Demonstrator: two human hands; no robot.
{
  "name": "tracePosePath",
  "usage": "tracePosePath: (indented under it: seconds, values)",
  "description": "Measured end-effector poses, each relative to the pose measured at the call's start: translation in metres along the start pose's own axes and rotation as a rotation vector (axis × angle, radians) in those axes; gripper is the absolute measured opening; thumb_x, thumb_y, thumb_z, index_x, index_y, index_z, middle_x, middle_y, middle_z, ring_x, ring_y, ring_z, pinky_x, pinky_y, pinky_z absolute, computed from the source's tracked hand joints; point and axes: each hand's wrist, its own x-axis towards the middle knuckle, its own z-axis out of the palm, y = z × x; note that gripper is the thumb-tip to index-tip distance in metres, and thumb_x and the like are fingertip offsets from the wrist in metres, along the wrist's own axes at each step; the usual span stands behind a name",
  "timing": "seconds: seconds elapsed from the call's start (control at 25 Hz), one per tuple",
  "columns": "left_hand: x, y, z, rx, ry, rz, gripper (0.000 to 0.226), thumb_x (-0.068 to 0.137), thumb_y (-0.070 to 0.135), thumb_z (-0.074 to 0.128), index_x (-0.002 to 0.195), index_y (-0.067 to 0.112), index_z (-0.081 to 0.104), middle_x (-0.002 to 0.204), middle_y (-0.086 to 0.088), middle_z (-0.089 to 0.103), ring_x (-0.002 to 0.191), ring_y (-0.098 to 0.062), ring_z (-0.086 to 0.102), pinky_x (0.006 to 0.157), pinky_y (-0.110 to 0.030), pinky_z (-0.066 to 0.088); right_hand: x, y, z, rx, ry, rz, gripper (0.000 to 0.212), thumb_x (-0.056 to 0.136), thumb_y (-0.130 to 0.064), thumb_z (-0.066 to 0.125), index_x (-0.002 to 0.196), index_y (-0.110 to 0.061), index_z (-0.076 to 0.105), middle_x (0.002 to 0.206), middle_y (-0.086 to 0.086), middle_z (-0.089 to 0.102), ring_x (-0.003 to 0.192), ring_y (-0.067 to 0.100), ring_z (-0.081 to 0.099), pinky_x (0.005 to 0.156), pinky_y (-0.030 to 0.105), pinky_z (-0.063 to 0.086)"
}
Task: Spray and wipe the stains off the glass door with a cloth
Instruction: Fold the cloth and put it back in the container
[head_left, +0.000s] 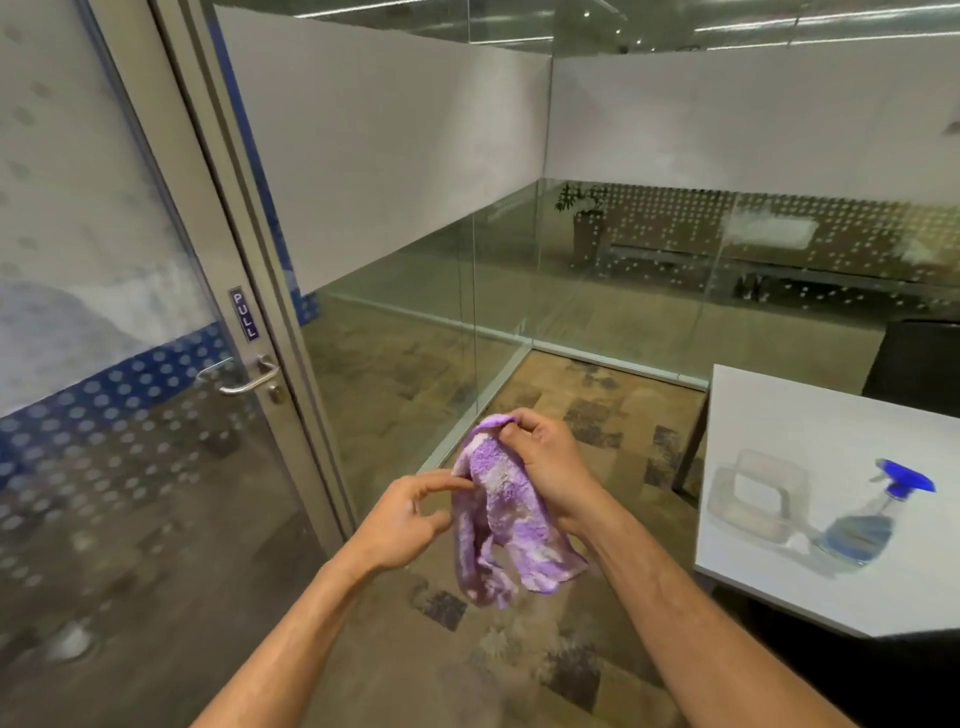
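Purple cloth (498, 514) hangs crumpled right of the glass door (130, 415), its top bunched in the curled fingers of the right hand (545, 457); the left hand (410, 519) pinches its near edge, both forearms raised.

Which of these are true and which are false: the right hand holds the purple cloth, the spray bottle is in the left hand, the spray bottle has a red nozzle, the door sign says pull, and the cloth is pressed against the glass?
1. The right hand holds the purple cloth. True.
2. The spray bottle is in the left hand. False: it stands on the white table; the left hand pinches the cloth's edge.
3. The spray bottle has a red nozzle. False: the nozzle is blue.
4. The sign on the glass door says PULL. True.
5. The cloth is pressed against the glass. False: it hangs between the hands, away from the door.
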Motion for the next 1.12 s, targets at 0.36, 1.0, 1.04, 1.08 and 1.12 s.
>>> tracePosePath:
  seconds: [0.36, 1.0, 1.04, 1.08, 1.12]
  values:
    - [0.035, 0.057, 0.097, -0.301, 0.079, 0.067, 0.043, 0.077, 0.001, 0.067, 0.112, 0.026, 0.069, 0.111, 0.013, 0.069, 0.094, -0.007, 0.064, 0.091, -0.034, 0.050, -0.010, 0.006, -0.136, -0.419, -0.028, 0.024, 0.024, 0.092, -0.023, 0.072, 0.114, -0.024, 0.064, 0.093, -0.010, 0.070, 0.070, -0.001, 0.063, 0.067, 0.021, 0.048]
    - [0.157, 0.088, 0.125, -0.507, 0.075, -0.013, 0.098, 0.089, -0.021, 0.058, 0.157, 0.043, 0.026, 0.147, 0.002, 0.055, 0.109, -0.002, 0.065, 0.089, -0.022, 0.058, -0.027, 0.108, -0.204, 0.237, 0.141, 0.546, 0.034, 0.099, -0.036, 0.058, 0.114, -0.011, 0.075, 0.105, 0.012, 0.076, 0.090, 0.023, 0.066, 0.075, 0.033, 0.052]
    - [0.169, 0.087, 0.123, -0.492, 0.049, 0.008, 0.100, 0.089, -0.018, 0.060, 0.156, 0.048, 0.026, 0.152, 0.003, 0.051, 0.120, -0.002, 0.061, 0.098, -0.026, 0.056, -0.017, 0.102, -0.212, 0.155, 0.198, 0.482, 0.030, 0.099, -0.032, 0.059, 0.109, -0.009, 0.077, 0.102, 0.013, 0.077, 0.086, 0.022, 0.066, 0.075, 0.032, 0.050]
    - [0.183, 0.084, 0.122, -0.478, 0.024, 0.026, 0.100, 0.089, -0.014, 0.062, 0.153, 0.055, 0.026, 0.153, 0.003, 0.050, 0.128, -0.004, 0.057, 0.106, -0.032, 0.052, -0.005, 0.094, -0.221, 0.061, 0.263, 0.431, 0.028, 0.099, -0.029, 0.060, 0.104, -0.008, 0.078, 0.101, 0.015, 0.078, 0.085, 0.022, 0.068, 0.076, 0.032, 0.050]
    - [0.197, 0.082, 0.121, -0.466, -0.001, 0.038, 0.100, 0.089, -0.012, 0.062, 0.149, 0.060, 0.028, 0.149, 0.001, 0.054, 0.126, -0.007, 0.059, 0.107, -0.033, 0.052, 0.005, 0.087, -0.229, -0.041, 0.326, 0.382, 0.026, 0.099, -0.027, 0.061, 0.100, -0.009, 0.079, 0.099, 0.016, 0.079, 0.085, 0.023, 0.071, 0.078, 0.033, 0.051]
